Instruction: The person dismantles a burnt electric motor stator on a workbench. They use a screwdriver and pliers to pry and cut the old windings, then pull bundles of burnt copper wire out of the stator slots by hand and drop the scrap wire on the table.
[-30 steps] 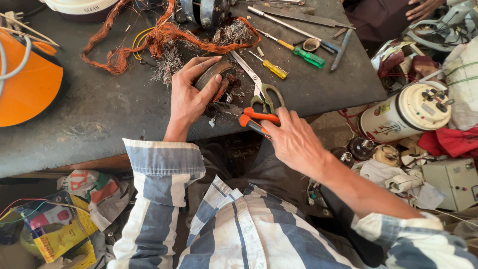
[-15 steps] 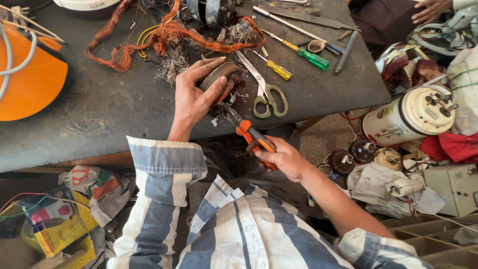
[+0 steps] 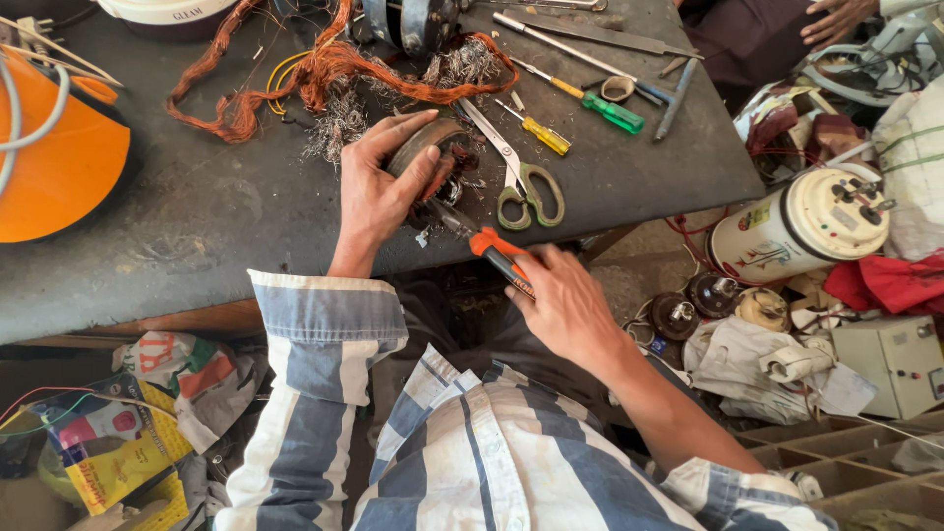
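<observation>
The pliers' (image 3: 487, 244) tip disappears behind the round metal part (image 3: 425, 147) cupped in the left hand (image 3: 379, 192); right-hand fingers (image 3: 551, 270) cover its handles. The frame's edge crops the orange dome (image 3: 54, 157).

Dark workbench (image 3: 197, 216): copper wire tangle (image 3: 324, 74), scissors (image 3: 521, 177), 2 screwdrivers (image 3: 590, 98), orange cover (image 3: 59, 157).

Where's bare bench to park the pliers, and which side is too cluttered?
Free: dark benchtop between the orange dome and the left hand, below the copper wire tangle; also the right corner past the scissors, below the green screwdriver. Crowded: the far edge, and around the right hand holding orange-handled pliers.
</observation>
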A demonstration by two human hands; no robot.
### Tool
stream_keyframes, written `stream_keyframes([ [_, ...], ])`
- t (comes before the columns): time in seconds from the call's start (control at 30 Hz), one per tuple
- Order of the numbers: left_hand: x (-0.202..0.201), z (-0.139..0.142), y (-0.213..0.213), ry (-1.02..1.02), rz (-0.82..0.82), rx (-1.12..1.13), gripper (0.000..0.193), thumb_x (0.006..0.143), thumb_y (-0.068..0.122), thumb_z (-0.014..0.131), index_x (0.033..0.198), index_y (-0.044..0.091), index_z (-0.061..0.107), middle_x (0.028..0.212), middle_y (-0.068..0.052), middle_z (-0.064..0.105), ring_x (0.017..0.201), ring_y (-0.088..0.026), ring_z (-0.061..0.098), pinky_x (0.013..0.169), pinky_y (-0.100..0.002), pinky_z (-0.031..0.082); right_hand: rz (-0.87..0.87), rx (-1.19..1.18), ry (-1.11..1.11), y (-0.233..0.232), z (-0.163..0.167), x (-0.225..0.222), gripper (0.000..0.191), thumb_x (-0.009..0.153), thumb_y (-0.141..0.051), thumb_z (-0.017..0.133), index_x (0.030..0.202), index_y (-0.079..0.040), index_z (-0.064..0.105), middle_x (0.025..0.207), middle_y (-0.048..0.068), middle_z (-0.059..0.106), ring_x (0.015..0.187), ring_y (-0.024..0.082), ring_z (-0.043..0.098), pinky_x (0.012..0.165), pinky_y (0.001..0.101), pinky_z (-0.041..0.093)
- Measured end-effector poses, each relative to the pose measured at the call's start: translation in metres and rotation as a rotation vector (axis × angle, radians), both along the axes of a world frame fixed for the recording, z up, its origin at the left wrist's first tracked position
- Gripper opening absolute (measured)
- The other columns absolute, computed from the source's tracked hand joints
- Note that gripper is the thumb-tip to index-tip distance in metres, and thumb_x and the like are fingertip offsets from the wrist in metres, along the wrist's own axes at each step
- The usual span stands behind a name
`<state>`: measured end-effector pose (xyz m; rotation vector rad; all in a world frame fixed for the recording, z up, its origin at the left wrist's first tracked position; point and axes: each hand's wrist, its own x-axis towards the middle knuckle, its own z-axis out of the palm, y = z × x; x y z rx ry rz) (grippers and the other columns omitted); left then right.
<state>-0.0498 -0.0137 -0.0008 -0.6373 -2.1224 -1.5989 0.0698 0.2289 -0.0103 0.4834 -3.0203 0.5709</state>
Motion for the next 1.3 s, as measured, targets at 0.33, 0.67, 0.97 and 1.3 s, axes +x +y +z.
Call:
stream_keyframes([
  [0.33, 0.001, -0.001, -0.001, 0.001, -0.004, 0.019, 0.037, 0.095, 0.020, 0.075, 0.128, 0.001, 0.072, 0.121, -0.013, 0.075, 0.111, -0.023, 0.075, 0.097, -0.033, 0.056, 0.016, 0.062, 0.139, -0.010, 0.003, -0.003, 0.045, 0.080, -0.017, 0.070, 0.122, -0.003, 0.064, 0.115, 0.023, 0.060, 0.098, 0.038, 0.061, 0.079, 0.0473, 0.053],
  [0.67, -0.001, 0.000, -0.002, -0.009, -0.040, 0.041, 0.038, 0.095, 0.018, 0.075, 0.128, 0.000, 0.071, 0.119, -0.013, 0.075, 0.108, -0.022, 0.074, 0.096, -0.032, 0.056, 0.102, 0.240, 0.075, 0.005, 0.030, -0.013, 0.036, 0.083, -0.004, 0.064, 0.119, -0.009, 0.067, 0.111, 0.022, 0.055, 0.095, 0.039, 0.060, 0.081, 0.0493, 0.050],
  [0.97, -0.001, -0.005, -0.006, -0.018, -0.032, 0.070, 0.039, 0.097, 0.020, 0.074, 0.130, 0.001, 0.071, 0.121, -0.013, 0.075, 0.110, -0.021, 0.073, 0.098, -0.032, 0.055, -0.018, -0.627, -0.838, 0.030, -0.020, -0.043, 0.020, 0.091, -0.015, 0.066, 0.110, -0.007, 0.067, 0.091, 0.013, 0.065, 0.071, 0.024, 0.063, 0.059, 0.0345, 0.052],
  [1.3, -0.004, -0.005, -0.005, -0.040, -0.063, 0.078, 0.039, 0.095, 0.020, 0.075, 0.130, 0.002, 0.071, 0.122, -0.013, 0.074, 0.111, -0.022, 0.073, 0.098, -0.032, 0.056, -0.155, -1.364, -1.137, 0.017, -0.062, -0.020, 0.029, 0.090, -0.016, 0.067, 0.117, -0.005, 0.063, 0.102, 0.006, 0.068, 0.081, 0.017, 0.067, 0.065, 0.0332, 0.054],
])
